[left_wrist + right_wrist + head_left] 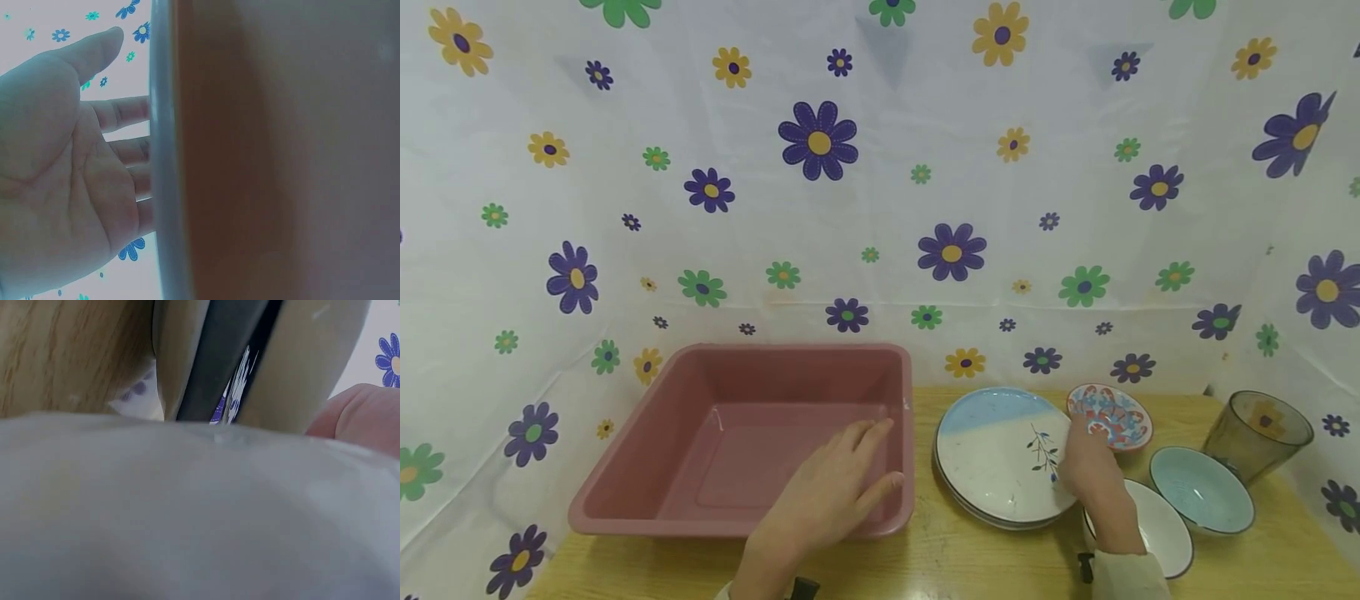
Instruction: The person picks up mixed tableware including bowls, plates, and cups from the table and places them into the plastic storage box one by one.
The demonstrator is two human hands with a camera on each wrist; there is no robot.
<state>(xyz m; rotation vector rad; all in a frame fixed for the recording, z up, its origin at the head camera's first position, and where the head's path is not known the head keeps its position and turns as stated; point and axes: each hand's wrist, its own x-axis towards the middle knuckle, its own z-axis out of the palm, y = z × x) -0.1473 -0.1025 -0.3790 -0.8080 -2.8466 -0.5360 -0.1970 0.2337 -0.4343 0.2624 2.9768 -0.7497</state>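
Observation:
My left hand (827, 492) extends over the front right of a pink plastic tub (741, 527), its fingers and thumb spread. In the left wrist view the palm faces the camera, and the tub's rim covers the fingertips. My right hand (1093, 475) is at the right edge of stacked large plates (992, 467); the top one is white with a blue band and a leafy sprig. The hand also overlaps a small red-and-blue patterned dish (1123, 421) behind. Its fingers are mostly hidden, and I cannot tell whether they grip a plate. A white bowl (1161, 533) sits beside its wrist.
A pale blue bowl (1202, 492) stands to the right of the white bowl, with a tinted clear glass (1255, 437) behind it. All stand on a wooden table (955, 558). A flowered curtain (880, 208) encloses the back and sides.

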